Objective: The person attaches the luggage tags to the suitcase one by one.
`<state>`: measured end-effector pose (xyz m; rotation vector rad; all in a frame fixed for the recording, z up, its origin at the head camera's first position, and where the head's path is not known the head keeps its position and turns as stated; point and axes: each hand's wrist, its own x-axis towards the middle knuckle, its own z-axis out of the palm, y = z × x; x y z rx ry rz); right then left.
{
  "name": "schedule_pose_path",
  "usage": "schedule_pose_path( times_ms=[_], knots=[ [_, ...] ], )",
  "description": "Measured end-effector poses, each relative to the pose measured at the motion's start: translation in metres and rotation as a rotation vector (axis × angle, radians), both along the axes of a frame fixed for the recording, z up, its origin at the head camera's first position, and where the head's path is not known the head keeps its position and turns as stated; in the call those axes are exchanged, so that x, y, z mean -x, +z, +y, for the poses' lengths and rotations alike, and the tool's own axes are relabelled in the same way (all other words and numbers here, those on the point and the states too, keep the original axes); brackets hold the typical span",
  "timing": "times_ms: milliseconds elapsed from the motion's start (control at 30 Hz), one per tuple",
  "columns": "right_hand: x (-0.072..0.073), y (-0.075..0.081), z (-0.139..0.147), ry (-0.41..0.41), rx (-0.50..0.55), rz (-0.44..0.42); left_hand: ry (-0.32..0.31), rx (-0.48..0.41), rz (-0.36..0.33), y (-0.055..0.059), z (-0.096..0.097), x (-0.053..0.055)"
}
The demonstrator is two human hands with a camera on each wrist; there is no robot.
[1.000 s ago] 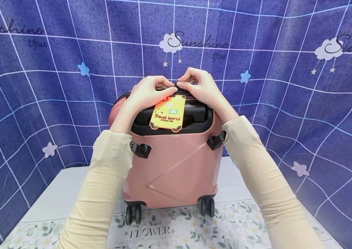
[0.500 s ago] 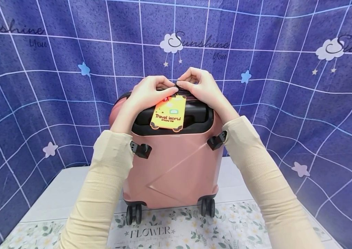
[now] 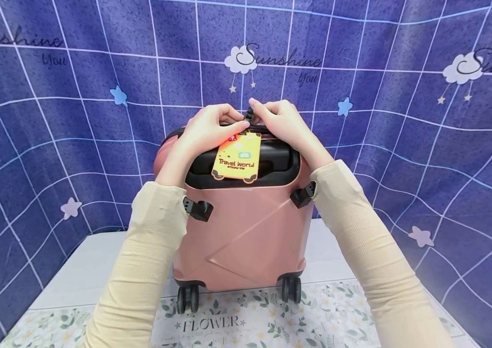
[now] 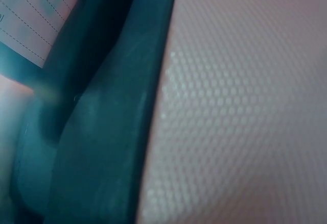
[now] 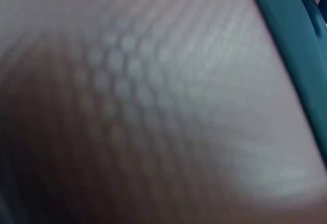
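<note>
A pink hard-shell suitcase (image 3: 246, 232) stands upright, its black top handle (image 3: 272, 157) facing me. Over the handle hangs a yellow luggage tag (image 3: 237, 159) printed "Travel World". My left hand (image 3: 207, 126) pinches the tag's black strap (image 3: 249, 114) between thumb and fingers at the suitcase top. A short length of strap with a buckle pokes up between my hands. My right hand (image 3: 287, 124) is close beside it, thumb straight and pointing up; its fingers are mostly hidden behind, and I cannot tell whether they grip the strap. The left wrist view shows the tag's lined back (image 4: 30, 17).
The suitcase's black wheels (image 3: 290, 289) rest on a floral mat (image 3: 337, 309) over a white surface (image 3: 98, 263). A blue grid curtain (image 3: 141, 58) surrounds it behind and at both sides. Ribbed pink shell (image 5: 153, 81) fills most of the right wrist view.
My right thumb has lifted and swung upward from its pinch at the strap, so the buckle now shows between the hands. The left hand has stayed put.
</note>
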<state>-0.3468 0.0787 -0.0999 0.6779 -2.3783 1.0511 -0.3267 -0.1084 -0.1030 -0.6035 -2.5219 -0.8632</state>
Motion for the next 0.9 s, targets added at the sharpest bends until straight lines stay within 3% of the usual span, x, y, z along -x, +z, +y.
schedule_pose_path(
  times_ms=[200, 567, 900],
  knots=[
    [-0.0008, -0.0021, 0.0022, 0.101, 0.081, 0.045, 0.008, -0.002, 0.003, 0.0010, 0.0014, -0.0010],
    [0.0004, -0.0040, 0.0026, 0.181, 0.115, 0.095, 0.019, -0.007, 0.017, 0.0009, 0.0000, -0.0015],
    [-0.0019, -0.0033, 0.0027, 0.170, 0.077, 0.108, 0.018, -0.002, 0.019, 0.0006, 0.0004, -0.0009]
  ],
)
